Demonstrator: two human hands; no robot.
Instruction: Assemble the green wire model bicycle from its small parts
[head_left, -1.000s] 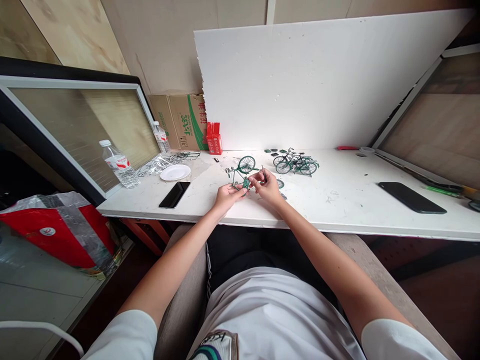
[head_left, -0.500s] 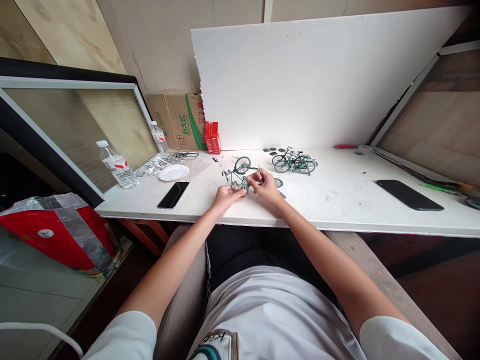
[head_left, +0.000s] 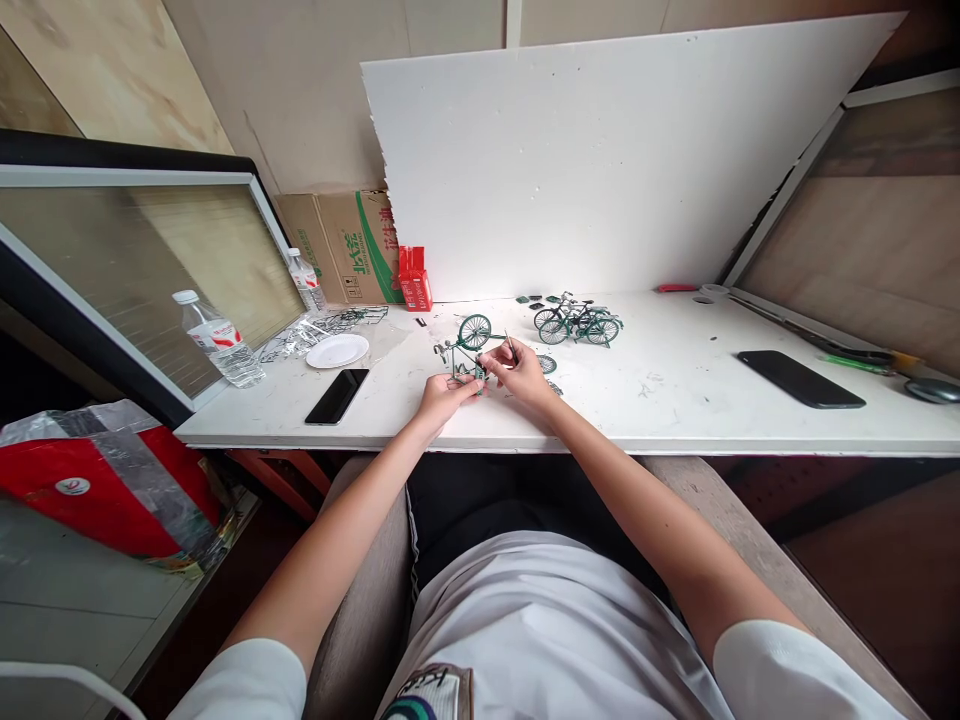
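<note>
A small green model bicycle (head_left: 466, 345), partly built, stands on the white table (head_left: 675, 400) in front of me. My left hand (head_left: 441, 392) pinches its frame from below. My right hand (head_left: 517, 372) is closed on a thin metal tool whose tip pokes up by the frame. A loose green wheel (head_left: 547, 364) lies just right of my right hand. Farther back stand finished green model bicycles (head_left: 577, 322), side by side.
A black phone (head_left: 337, 396), a white paper plate (head_left: 338, 350) and clear plastic part frames lie at left. Two water bottles (head_left: 217, 340), a cardboard box (head_left: 345, 250) and a red carton (head_left: 414, 278) stand behind. Another black phone (head_left: 799, 379) lies at right. A white board leans at the back.
The view has drifted a little to the right and down. My hands stay on the model bicycle, my right hand shifted slightly closer to the frame.
</note>
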